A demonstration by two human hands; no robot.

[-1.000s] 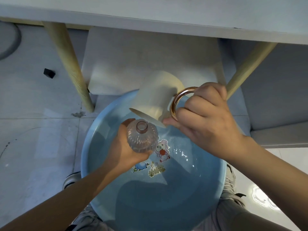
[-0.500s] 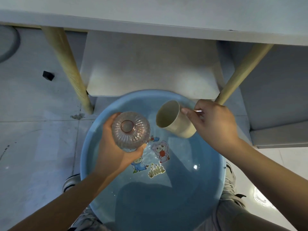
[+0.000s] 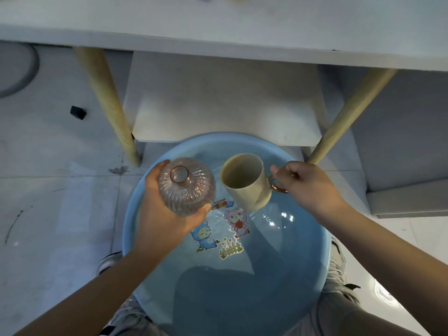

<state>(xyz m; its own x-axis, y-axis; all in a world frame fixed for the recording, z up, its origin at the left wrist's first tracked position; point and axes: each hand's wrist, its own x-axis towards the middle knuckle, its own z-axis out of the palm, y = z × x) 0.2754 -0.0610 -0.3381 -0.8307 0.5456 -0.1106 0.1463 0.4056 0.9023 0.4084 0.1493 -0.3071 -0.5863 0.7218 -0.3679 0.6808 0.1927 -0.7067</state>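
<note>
Head view, left hand [image 3: 167,221] grip curled round glass bottle [image 3: 186,186], right hand [image 3: 308,187] grip pinching mug handle [image 3: 277,188], mostly hidden

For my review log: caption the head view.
Left hand holds a ribbed glass bottle, right hand a cream mug, above a blue basin.

Pale tiled floor [image 3: 48,209], dark scuff [image 3: 118,170] by the left wooden leg [image 3: 106,105]. White table top [image 3: 218,42] runs across the upper view; right wooden leg [image 3: 351,115] slants outward. White shelf [image 3: 223,98] sits between the legs. Small black block [image 3: 78,112] lies on the tiles. Grey cabinet [image 3: 407,141] stands at the right. Lamp glare [image 3: 388,297] shows on the tiles lower right.
</note>
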